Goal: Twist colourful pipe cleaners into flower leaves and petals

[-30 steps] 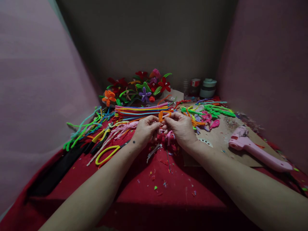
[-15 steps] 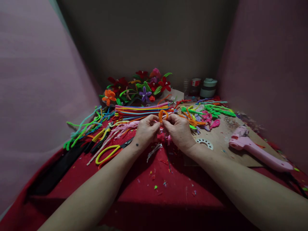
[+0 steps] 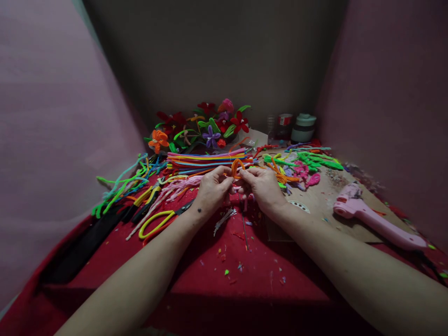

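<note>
An orange pipe cleaner (image 3: 238, 163), bent into a loop, stands up between my two hands over the middle of the table. My left hand (image 3: 214, 187) pinches its lower left side between thumb and fingertips. On the other side, my right hand (image 3: 262, 187) has thumb and forefinger closed on the loop's lower right. Just behind the hands lies a bundle of straight pipe cleaners (image 3: 206, 160) in many colours. Beneath them, a thin dark stick (image 3: 245, 231) and a little bunch of white stamens (image 3: 224, 221) rest on the red cloth.
Yellow-handled scissors (image 3: 157, 224) and pliers (image 3: 149, 199) lie left. To the right, a pink glue gun (image 3: 378, 217) rests on a brown board (image 3: 325, 196) with green, pink and orange pieces. Finished flowers (image 3: 210, 135) and a lidded jar (image 3: 303, 128) stand at the back.
The right hand has shifted slightly to the right, and the orange loop has opened a little wider. My left hand stays nearly where it was.
</note>
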The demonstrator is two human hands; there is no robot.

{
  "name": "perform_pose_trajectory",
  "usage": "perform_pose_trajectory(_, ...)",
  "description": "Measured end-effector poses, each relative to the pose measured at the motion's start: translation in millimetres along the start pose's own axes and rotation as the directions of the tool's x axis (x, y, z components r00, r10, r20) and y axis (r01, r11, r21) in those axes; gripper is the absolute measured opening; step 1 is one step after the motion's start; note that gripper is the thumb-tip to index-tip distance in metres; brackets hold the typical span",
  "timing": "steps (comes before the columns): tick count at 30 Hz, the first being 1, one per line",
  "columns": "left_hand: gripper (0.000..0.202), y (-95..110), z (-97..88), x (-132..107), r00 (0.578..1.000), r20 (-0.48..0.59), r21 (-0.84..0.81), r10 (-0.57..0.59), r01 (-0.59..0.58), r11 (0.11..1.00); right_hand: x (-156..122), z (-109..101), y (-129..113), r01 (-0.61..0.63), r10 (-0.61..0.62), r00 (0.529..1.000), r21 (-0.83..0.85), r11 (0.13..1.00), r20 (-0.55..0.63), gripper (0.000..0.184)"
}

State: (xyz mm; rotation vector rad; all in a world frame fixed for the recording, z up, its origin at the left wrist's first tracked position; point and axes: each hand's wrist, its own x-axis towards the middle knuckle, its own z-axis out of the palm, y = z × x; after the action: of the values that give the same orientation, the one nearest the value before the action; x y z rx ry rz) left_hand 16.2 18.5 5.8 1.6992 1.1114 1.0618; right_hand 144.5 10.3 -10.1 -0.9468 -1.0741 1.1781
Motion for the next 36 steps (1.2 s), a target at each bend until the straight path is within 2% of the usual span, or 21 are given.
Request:
perform_pose_trajectory(4,0.015,6,1.9,-4,0.997,0.074,-0.070,-0.038,0.043,0.997,1,-4,2,0.024,-0.017,0.998,-0.105,0.994,0.065,0.031)
perform_pose_trajectory(8,0.013,9,1.7,-5,0.992,0.115,-0.098,-0.055,0.067,0.993,1,-4,2,0.010,0.012,0.991,-0.159,0.987,0.136,0.031)
perform_pose_trajectory(11,0.013,8,0.9,-4,0.990,0.130,-0.091,-0.053,0.065,0.994,1,-2,0,0.007,0.008,0.993,-0.127,0.992,0.117,0.031)
perform_pose_trajectory(16,0.013,4,2.0,-1,0.987,0.138,-0.017,-0.077,0.080,0.997,3,-1,0,0.037,-0.039,0.998,-0.048,0.998,-0.039,0.028)
perform_pose_trajectory(19,0.011,3,2.7,-1,0.980,0.172,-0.003,-0.102,0.104,0.995,5,-3,1,-0.025,0.022,0.999,0.092,0.995,0.033,0.025)
perform_pose_trajectory(22,0.013,2,0.4,-1,0.953,0.267,-0.112,-0.143,0.178,0.978,5,-4,1,-0.104,0.084,0.991,0.197,0.975,0.108,0.020)
perform_pose_trajectory(26,0.021,-1,-6.5,3,0.912,0.377,-0.265,-0.160,0.271,0.925,4,-2,0,-0.094,0.077,0.993,0.208,0.974,0.087,0.015)
perform_pose_trajectory(32,0.012,-3,-15.4,9,0.874,0.416,-0.250,-0.250,0.374,0.893,3,1,0,-0.069,0.054,0.995,0.180,0.981,0.085,0.011)
perform_pose_trajectory(36,0.009,-3,-17.2,10,0.865,0.415,-0.207,-0.282,0.391,0.897,3,0,2,-0.072,0.063,0.995,0.139,0.988,0.071,0.012)
